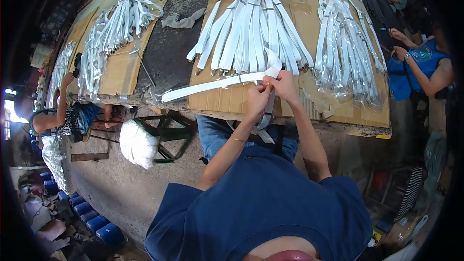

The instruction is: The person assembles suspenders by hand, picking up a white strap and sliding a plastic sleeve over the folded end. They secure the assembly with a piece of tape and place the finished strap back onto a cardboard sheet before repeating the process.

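Observation:
In the head view, my left hand (pixel 258 99) and my right hand (pixel 284 86) meet at the front edge of the table, fingers pinched on a white strap (pixel 212 86). One length of this strap lies out to the left with a metal fitting at its end. Another part stands up above my right hand, and more hangs down over the edge towards my lap. What exactly is between my fingertips is too small to make out. Just beyond my hands a fanned bundle of white straps (pixel 251 29) with metal clips lies on cardboard (pixel 212 100).
To the right lies a pile of plastic-wrapped white straps (pixel 344 48); further strap bundles (pixel 123 19) lie left. A thin metal rod (pixel 144 67) is on the table. A stool (pixel 166 135) with a white bundle (pixel 137 144) stands below. Co-workers sit left and right.

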Demonstrator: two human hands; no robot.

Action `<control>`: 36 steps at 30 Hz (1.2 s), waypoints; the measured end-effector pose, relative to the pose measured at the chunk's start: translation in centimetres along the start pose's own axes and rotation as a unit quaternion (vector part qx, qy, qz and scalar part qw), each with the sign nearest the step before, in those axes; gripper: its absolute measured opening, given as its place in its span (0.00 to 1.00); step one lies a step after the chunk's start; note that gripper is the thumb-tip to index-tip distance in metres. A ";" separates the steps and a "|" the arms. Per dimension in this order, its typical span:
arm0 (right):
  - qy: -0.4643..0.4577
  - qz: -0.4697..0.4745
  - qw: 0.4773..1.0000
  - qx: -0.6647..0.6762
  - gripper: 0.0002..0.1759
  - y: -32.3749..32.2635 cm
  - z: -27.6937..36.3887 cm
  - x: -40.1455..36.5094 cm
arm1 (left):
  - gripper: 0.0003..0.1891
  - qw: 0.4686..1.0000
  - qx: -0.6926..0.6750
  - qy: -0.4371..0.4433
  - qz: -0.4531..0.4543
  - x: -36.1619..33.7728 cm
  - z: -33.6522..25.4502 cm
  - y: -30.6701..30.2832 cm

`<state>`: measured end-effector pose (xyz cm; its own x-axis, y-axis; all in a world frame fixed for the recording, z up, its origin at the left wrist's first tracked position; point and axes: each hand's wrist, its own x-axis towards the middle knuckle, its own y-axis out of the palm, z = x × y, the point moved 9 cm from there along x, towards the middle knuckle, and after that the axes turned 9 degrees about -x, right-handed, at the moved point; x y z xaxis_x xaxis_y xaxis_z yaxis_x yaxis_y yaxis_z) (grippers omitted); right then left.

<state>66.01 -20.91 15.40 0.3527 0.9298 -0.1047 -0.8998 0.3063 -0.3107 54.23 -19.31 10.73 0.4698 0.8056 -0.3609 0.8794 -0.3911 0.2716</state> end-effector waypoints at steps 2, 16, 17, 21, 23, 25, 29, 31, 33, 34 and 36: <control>-0.002 -0.014 0.998 0.069 0.09 -1.0 0.9 -0.1 | 0.12 0.986 0.128 0.101 0.030 -1.0 -2.7 0.4; -0.174 0.073 0.971 -0.145 0.07 -21.6 22.4 -5.2 | 0.09 0.928 0.141 0.338 0.073 -6.3 -17.3 1.0; -0.180 0.052 0.971 -0.150 0.08 -23.2 23.1 -5.5 | 0.11 0.939 0.119 0.312 0.088 -4.6 -17.0 2.2; -0.241 0.056 0.962 -0.119 0.16 -29.5 25.3 -7.0 | 0.23 0.892 0.202 0.357 0.191 -0.9 -14.5 9.4; -0.253 0.057 0.952 -0.160 0.21 -32.7 25.9 -7.7 | 0.25 0.863 0.238 0.352 0.271 -1.5 -12.9 14.0; -0.254 0.055 0.950 -0.175 0.22 -35.7 26.2 -8.0 | 0.24 0.852 0.249 0.285 0.362 -2.3 -10.8 17.9; -0.235 0.057 0.943 -0.230 0.25 -40.5 27.1 -6.1 | 0.20 0.792 0.235 0.089 0.556 -4.6 -4.9 24.0; -0.224 0.076 0.941 -0.242 0.25 -41.8 27.2 -4.7 | 0.19 0.785 0.270 0.083 0.552 -5.3 -5.0 25.3; -0.208 0.067 0.936 -0.275 0.24 -43.2 25.9 -2.7 | 0.16 0.785 0.263 0.117 0.548 -4.7 -2.5 26.2; -0.200 0.061 0.933 -0.292 0.24 -43.9 25.3 -1.6 | 0.16 0.784 0.266 0.121 0.548 -4.5 -1.2 26.3; -0.163 0.074 0.945 -0.272 0.26 -45.0 23.1 1.3 | 0.15 0.823 0.153 0.114 0.535 -3.8 -1.0 26.4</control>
<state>100.98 -28.81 51.03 0.0554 0.9949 0.0837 -0.6363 0.0998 -0.7649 75.62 -32.24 20.21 0.9918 -0.0241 0.1259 -0.0338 -0.9966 0.0755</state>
